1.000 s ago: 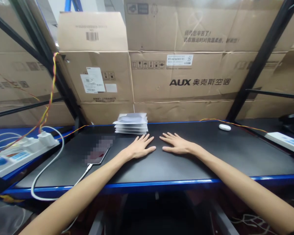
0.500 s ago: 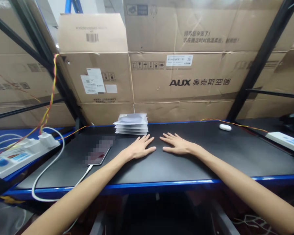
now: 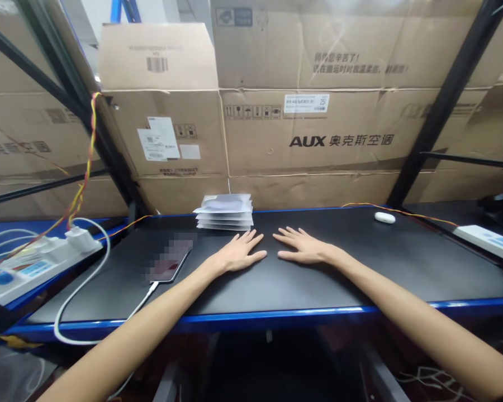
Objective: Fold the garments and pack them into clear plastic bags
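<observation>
My left hand (image 3: 238,252) lies palm down on the black tabletop (image 3: 302,287), fingers stretched out and holding nothing. Just beyond its fingertips sits a stack of thin, whitish packets (image 3: 225,212), against the back edge. To the left of that hand is a phone (image 3: 171,262), partly blurred out, with a white charging cable (image 3: 154,287) plugged into its near end. My right hand (image 3: 304,245) also rests flat, fingers spread, and holds nothing. A gap of bare tabletop separates the two hands. Further right lies a small white rounded case (image 3: 384,218).
Power strips lie at the left (image 3: 37,262) and right (image 3: 490,243). Flattened cardboard (image 3: 339,156) forms the back wall between black metal posts (image 3: 440,106). A twisted red-yellow wire (image 3: 93,128) hangs at left. The table's blue edge (image 3: 276,318) runs along the front.
</observation>
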`<state>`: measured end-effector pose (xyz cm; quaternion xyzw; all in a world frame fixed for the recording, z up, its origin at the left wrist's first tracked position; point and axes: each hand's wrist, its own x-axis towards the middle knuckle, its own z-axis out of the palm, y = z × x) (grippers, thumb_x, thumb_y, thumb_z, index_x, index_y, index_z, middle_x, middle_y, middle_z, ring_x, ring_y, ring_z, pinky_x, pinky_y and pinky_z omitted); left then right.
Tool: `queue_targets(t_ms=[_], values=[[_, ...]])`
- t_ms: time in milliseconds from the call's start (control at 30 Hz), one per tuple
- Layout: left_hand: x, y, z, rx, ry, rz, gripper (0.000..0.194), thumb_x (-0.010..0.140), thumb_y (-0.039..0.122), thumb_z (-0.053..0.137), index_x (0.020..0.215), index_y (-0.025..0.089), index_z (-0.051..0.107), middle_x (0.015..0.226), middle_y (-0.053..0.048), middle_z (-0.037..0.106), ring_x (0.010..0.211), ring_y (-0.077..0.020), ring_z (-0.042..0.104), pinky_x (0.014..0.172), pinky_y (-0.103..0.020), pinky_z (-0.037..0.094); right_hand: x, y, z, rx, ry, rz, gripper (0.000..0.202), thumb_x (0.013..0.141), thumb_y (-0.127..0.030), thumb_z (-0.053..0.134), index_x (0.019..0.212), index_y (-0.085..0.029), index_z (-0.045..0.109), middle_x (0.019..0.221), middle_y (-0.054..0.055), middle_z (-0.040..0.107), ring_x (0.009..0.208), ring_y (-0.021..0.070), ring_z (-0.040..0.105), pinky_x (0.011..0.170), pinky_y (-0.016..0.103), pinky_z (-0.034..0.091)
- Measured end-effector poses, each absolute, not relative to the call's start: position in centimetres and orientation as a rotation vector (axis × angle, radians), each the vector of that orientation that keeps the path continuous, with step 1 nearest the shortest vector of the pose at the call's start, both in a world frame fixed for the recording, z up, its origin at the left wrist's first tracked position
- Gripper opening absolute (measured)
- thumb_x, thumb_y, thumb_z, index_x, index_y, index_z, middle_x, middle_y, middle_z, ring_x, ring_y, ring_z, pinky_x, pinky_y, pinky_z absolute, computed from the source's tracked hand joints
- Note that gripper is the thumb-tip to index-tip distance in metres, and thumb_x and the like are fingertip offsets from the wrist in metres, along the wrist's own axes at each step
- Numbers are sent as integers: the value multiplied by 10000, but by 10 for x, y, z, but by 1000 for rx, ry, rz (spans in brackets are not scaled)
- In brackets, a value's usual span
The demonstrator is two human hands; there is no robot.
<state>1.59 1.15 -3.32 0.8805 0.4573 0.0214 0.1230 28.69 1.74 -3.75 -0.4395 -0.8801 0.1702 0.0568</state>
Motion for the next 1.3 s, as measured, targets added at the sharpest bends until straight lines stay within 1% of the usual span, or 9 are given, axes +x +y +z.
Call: queue_targets(t_ms=[200, 367, 500, 700, 867, 1067, 1300], values=[[16, 12, -34, 2563, 1334, 59, 822, 932, 748, 224, 1577, 242, 182, 1639, -111, 68, 1524, -269, 41, 1219, -508, 69, 287, 17, -37, -1340, -2682, 522, 864, 864, -808, 351, 1561, -312, 228, 1640, 45, 113, 1512, 299, 12, 1210, 548, -9], [15, 14, -36, 2577, 1334, 52, 824, 929, 752, 212, 1579, 247, 179, 1642, -91, 73, 1524, -276, 47, 1223, -495, 65, 287, 17, -37, -1342, -2668, 534, 861, 857, -812, 353, 1559, -333, 223, 1642, 4, 108, 1510, 312, 4, 1214, 532, -24], [15, 15, -37, 2584, 1330, 56, 818, 931, 745, 214, 1579, 247, 180, 1643, -82, 70, 1523, -282, 52, 1222, -497, 74, 287, 17, -36, -1351, -2670, 531, 862, 858, -812, 351, 1560, -329, 225, 1641, 10, 111, 1511, 308, 6, 1215, 533, -15], [16, 14, -35, 2573, 1329, 56, 833, 926, 757, 211, 1577, 239, 182, 1641, -113, 74, 1525, -266, 36, 1219, -504, 70, 286, 16, -35, -1365, -2681, 523, 870, 862, -813, 339, 1563, -311, 222, 1642, 37, 106, 1513, 291, 3, 1213, 531, -16], [16, 14, -35, 2573, 1333, 53, 833, 926, 758, 217, 1577, 239, 186, 1641, -109, 78, 1523, -277, 49, 1219, -503, 71, 286, 16, -37, -1356, -2663, 541, 863, 854, -816, 349, 1558, -333, 229, 1641, 6, 107, 1510, 309, 7, 1216, 525, -18], [16, 13, -35, 2574, 1332, 58, 825, 930, 750, 222, 1577, 239, 188, 1641, -103, 79, 1524, -269, 46, 1222, -498, 64, 287, 17, -38, -1351, -2661, 534, 857, 854, -814, 352, 1557, -338, 231, 1640, 3, 113, 1511, 305, 12, 1215, 529, -16], [16, 14, -36, 2576, 1328, 59, 827, 927, 754, 216, 1577, 244, 187, 1641, -101, 79, 1523, -270, 47, 1221, -504, 68, 285, 15, -34, -1367, -2678, 517, 872, 861, -815, 336, 1562, -307, 231, 1641, 43, 107, 1512, 291, 13, 1213, 532, -9]])
